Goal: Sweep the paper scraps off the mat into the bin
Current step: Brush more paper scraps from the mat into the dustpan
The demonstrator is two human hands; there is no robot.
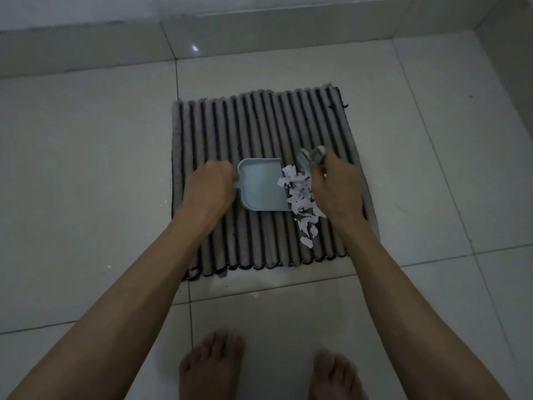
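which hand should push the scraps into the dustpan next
Right. The right hand grips the small brush right beside the paper scraps, which lie at the dustpan mouth. The left hand holds the dustpan's handle.

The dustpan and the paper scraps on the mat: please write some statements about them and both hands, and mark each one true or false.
1. The left hand holds the dustpan by its handle. True.
2. The paper scraps lie in a pile at the open edge of the dustpan. True.
3. The dustpan is already full of scraps. False: its tray is nearly bare, with scraps only at its open edge.
4. The right hand is empty. False: it grips a small brush beside the scraps.
5. The dustpan rests on the bare floor tiles. False: it sits on the striped mat.
6. No bin is visible in this view. True.
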